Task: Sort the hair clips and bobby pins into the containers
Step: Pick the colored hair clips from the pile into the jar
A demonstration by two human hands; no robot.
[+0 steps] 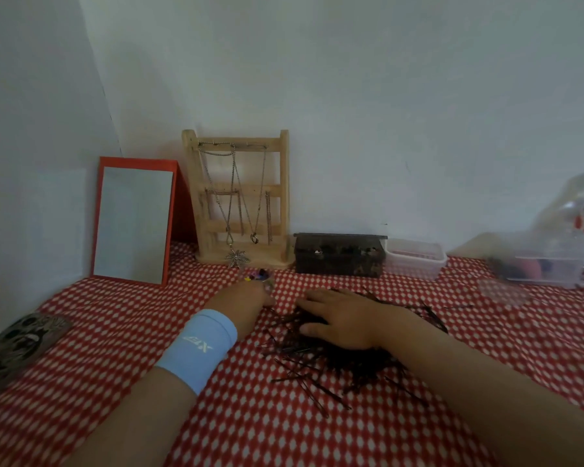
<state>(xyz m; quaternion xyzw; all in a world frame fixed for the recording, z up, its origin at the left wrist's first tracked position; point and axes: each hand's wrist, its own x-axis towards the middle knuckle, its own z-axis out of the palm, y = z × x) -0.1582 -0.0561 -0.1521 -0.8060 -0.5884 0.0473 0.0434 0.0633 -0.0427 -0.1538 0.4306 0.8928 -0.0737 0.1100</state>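
Observation:
A loose pile of dark bobby pins (321, 369) lies on the red-and-white cloth in the middle. My right hand (341, 318) rests flat on top of the pile, fingers stretched out to the left. My left hand (246, 296), with a light blue wristband, reaches to a small clear cup (262, 278) holding tiny coloured hair clips; its fingers are blurred and mostly hidden. Behind stand a dark lidded box (339, 256), a clear plastic tub (415, 262) and, at the far right, another clear container (540, 269) with coloured items inside.
A wooden jewellery stand (240, 197) with hanging chains and a red-framed mirror (134, 224) lean against the wall at the back. A patterned dark object (11, 348) lies at the left edge. A crumpled clear plastic bag (573, 214) sits far right.

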